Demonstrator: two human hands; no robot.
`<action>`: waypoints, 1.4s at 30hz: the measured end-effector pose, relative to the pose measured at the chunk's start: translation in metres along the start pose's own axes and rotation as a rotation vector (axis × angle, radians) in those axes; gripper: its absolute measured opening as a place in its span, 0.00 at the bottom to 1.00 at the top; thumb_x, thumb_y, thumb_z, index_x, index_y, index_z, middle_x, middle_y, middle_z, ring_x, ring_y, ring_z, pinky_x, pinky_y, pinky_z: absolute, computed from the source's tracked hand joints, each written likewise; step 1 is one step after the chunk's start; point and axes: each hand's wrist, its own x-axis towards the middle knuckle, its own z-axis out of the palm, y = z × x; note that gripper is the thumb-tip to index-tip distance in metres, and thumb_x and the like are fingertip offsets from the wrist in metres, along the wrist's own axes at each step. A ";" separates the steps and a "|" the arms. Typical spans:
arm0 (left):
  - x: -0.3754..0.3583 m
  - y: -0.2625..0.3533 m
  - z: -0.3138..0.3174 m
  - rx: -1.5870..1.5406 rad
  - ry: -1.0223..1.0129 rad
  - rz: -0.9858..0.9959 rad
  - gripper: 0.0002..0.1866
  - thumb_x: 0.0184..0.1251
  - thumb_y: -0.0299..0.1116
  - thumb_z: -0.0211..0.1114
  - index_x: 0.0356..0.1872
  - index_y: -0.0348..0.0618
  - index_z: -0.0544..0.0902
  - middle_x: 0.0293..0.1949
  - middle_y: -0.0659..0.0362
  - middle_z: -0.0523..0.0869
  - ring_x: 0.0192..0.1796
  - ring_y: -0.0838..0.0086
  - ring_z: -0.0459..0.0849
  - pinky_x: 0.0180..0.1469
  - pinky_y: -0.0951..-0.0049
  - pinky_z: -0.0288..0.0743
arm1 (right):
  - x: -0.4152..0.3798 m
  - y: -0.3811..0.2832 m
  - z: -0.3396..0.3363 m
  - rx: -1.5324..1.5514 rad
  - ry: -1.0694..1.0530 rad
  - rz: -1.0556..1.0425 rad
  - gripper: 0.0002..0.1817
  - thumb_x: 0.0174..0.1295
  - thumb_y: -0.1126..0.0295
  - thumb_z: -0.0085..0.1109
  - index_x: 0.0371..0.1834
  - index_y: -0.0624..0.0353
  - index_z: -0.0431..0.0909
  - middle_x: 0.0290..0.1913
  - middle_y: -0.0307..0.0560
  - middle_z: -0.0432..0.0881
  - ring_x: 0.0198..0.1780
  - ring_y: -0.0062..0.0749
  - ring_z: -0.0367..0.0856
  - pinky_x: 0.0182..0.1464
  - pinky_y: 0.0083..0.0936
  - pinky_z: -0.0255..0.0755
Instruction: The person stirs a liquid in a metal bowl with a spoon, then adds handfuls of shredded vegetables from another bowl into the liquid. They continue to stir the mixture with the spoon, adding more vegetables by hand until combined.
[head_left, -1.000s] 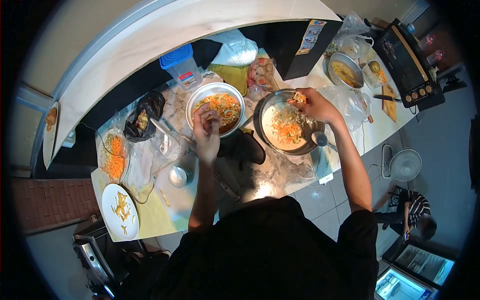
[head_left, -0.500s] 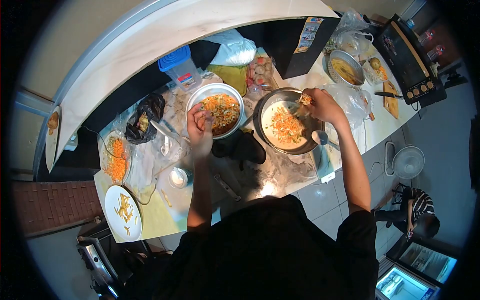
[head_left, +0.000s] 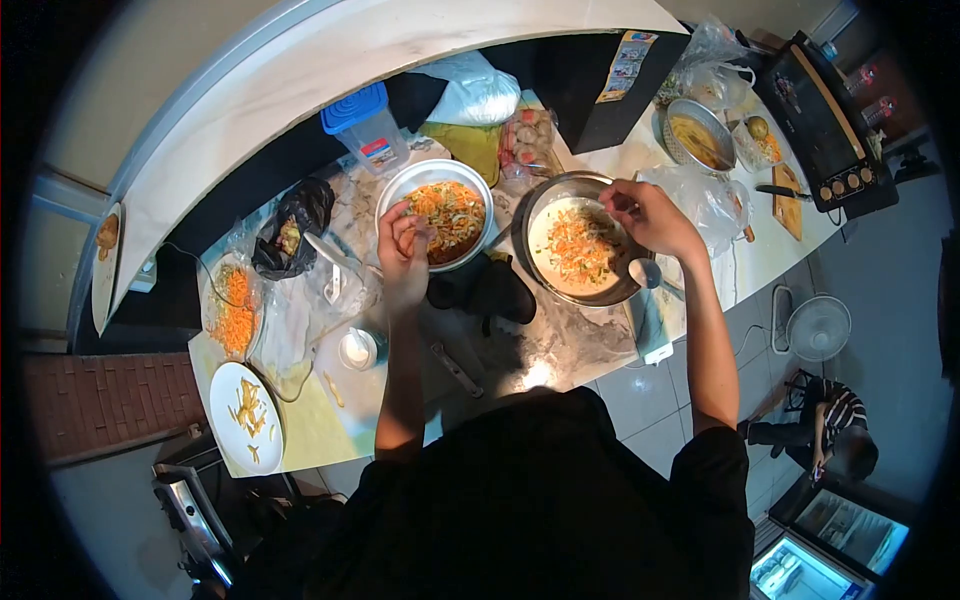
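Observation:
My left hand (head_left: 404, 243) hovers at the near-left rim of a steel bowl (head_left: 400, 192) full of orange and pale shredded vegetables, its fingers bunched in a pinch on some shreds. My right hand (head_left: 643, 216) is over the right side of a larger steel bowl (head_left: 535, 198). That bowl holds pale batter with a heap of shredded vegetables in the middle. The right hand's fingers are loosely bent and I see nothing in them. A spoon (head_left: 648, 275) lies just below that hand, at the bowl's rim.
A black cloth (head_left: 492, 288) lies between the bowls. To the left are a black bag (head_left: 292, 232), bagged shredded carrot (head_left: 232, 308), a white plate (head_left: 244, 412) and a small cup (head_left: 356, 349). A blue-lidded container (head_left: 364, 126) stands behind. A stove (head_left: 825, 118) is at right, and a person (head_left: 835, 432) sits on the floor.
My right hand carried a clump of shredded vegetables over the batter bowl and now shows none; the heap in the batter looks fuller. My left hand stayed at the vegetable bowl's rim.

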 end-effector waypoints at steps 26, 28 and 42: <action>-0.006 0.015 -0.002 0.056 0.220 0.174 0.19 0.68 0.17 0.52 0.60 0.37 0.66 0.44 0.61 0.74 0.45 0.78 0.77 0.52 0.77 0.73 | 0.062 -0.093 0.066 0.019 0.005 -0.358 0.08 0.59 0.78 0.56 0.42 0.65 0.79 0.38 0.59 0.82 0.40 0.51 0.82 0.44 0.38 0.73; -0.009 0.008 -0.001 0.050 0.218 0.219 0.19 0.67 0.17 0.51 0.59 0.37 0.67 0.44 0.62 0.74 0.44 0.80 0.77 0.51 0.79 0.73 | 0.093 -0.095 0.088 0.091 -0.158 -0.301 0.10 0.56 0.79 0.55 0.42 0.65 0.78 0.41 0.61 0.82 0.46 0.51 0.82 0.49 0.40 0.72; -0.015 0.004 -0.002 0.199 0.297 0.091 0.19 0.69 0.23 0.56 0.59 0.35 0.67 0.44 0.57 0.77 0.44 0.78 0.80 0.49 0.81 0.72 | 0.181 -0.078 0.191 -0.564 -0.290 -0.429 0.38 0.43 0.67 0.70 0.60 0.68 0.66 0.50 0.65 0.75 0.57 0.55 0.73 0.61 0.38 0.67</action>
